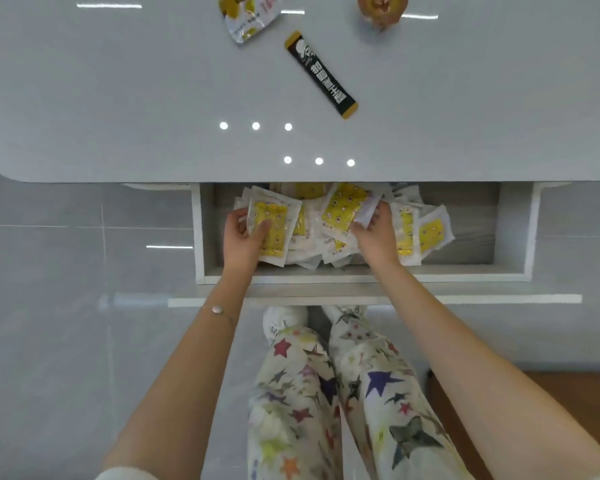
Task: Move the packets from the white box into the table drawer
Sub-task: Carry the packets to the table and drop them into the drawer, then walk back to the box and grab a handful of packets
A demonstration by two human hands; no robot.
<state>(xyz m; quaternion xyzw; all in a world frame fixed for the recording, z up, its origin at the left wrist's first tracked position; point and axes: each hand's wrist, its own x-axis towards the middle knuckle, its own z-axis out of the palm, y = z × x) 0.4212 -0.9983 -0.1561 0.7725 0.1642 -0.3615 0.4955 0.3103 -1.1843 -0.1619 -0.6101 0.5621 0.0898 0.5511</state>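
Observation:
The table drawer point(513, 233) is pulled open below the tabletop edge, and several white-and-yellow packets point(430, 233) lie piled in it. My left hand point(245, 237) grips a stack of packets point(274, 226) at the left of the pile, thumb on the yellow face. My right hand point(374, 230) holds another packet point(343, 209) in the middle of the pile, fingers curled over its white edge. No white box is in view.
On the glossy grey tabletop point(118, 98) lie a black-and-gold stick sachet point(321, 74), a yellow-and-white pouch point(248, 15) at the far edge and a round brown item point(381, 6). My legs stand in front of the drawer front point(465, 297).

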